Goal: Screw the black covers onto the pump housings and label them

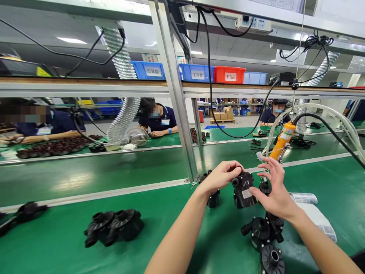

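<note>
Left arm: The bare forearm is slanting up and to the right from the bottom middle of the frame, and the wrist is bending.
Left hand [219, 178]: It is holding the thing from its upper left, with the thumb and fingers clamping on its top edge.
Right arm: The bare forearm is slanting up and to the left from the lower right corner.
Right hand [278, 199]: The thumb is touching the thing near its sticker, while the other fingers are standing apart in the air, just left of and below an orange power screwdriver [282, 142].
Black part: The chunky black plastic part with ridges [242, 185] is sitting right of the frame's middle, between the two hands. It is showing a small white sticker [246, 194] and a short, round black spout [235, 182].
Which way: The sticker side is facing the camera. The spout is pointing toward the camera too. The body is leaning a little; I cannot tell which way is its long way.
Around it: More black round plastic parts [260, 230] are lying on the green table top [159, 198] at the lower right.
</note>
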The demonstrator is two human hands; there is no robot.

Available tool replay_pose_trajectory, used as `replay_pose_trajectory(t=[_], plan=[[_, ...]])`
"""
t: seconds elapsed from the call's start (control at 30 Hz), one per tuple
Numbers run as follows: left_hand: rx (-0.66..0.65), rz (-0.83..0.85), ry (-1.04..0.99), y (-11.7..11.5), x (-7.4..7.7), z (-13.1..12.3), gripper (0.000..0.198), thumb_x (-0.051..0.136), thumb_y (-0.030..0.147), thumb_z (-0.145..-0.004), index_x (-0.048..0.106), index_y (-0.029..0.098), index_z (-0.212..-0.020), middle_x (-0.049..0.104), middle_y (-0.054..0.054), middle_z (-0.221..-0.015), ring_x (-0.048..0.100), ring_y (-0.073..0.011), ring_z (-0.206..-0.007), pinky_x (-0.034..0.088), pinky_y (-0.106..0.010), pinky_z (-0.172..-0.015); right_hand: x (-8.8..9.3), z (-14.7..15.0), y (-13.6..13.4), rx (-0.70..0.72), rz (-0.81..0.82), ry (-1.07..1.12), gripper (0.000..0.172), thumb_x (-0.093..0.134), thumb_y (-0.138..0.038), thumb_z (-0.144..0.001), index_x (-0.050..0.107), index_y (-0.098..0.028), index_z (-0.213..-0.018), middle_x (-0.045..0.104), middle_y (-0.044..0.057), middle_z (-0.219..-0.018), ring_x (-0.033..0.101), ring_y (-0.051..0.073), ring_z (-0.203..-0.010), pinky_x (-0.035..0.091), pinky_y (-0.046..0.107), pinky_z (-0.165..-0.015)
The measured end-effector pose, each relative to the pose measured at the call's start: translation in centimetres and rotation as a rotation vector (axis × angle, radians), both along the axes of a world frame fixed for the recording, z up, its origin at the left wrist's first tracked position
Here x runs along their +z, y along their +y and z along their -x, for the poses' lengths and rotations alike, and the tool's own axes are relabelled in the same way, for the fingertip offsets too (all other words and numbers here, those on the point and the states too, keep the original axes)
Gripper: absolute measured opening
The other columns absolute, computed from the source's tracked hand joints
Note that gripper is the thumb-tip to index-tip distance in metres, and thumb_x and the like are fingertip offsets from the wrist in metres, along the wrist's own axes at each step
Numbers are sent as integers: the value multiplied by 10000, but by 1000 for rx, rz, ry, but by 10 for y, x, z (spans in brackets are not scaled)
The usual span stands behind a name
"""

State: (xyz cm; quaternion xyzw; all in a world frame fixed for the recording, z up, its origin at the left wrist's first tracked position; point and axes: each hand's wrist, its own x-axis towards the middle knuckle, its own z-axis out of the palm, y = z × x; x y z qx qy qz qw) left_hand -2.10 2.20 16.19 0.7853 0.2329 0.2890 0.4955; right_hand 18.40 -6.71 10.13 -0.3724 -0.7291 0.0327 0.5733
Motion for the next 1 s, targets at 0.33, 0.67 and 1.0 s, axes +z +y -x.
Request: replay_pose_trajectory(t=[0.33,0.67,1.0], plan=[[476,-510,109,13,-41,-47,192,545,274,-980,692,196,-1076,733,-93,-1117,668,-244,-1052,518,-334,-920,-14,-3,7,-188,105,88,1052,848,-373,-782,150,-319,-1567,253,151,-1567,471,298,-1337,539,526,-1065],[522,-454,480,33,-55,-3,167,690,275,-882,754,214,-1023,784,-82,-1048,720,-258,-980,534,-319,-841,-26,-17,-23,-70,208,294,783,737,-362,-905,238,-349,-1508,437,141,-1473,640,223,-1063,623,396,-821],[667,-369,732,4,-48,62,51,772,208,-753,740,181,-783,746,-120,-831,725,-334,-862,512,-376,-738,-23,-2,-16,124,448,473,689,726,-468,-925,332,-270,-1454,699,51,-997,619,146,-678,535,284,-639]])
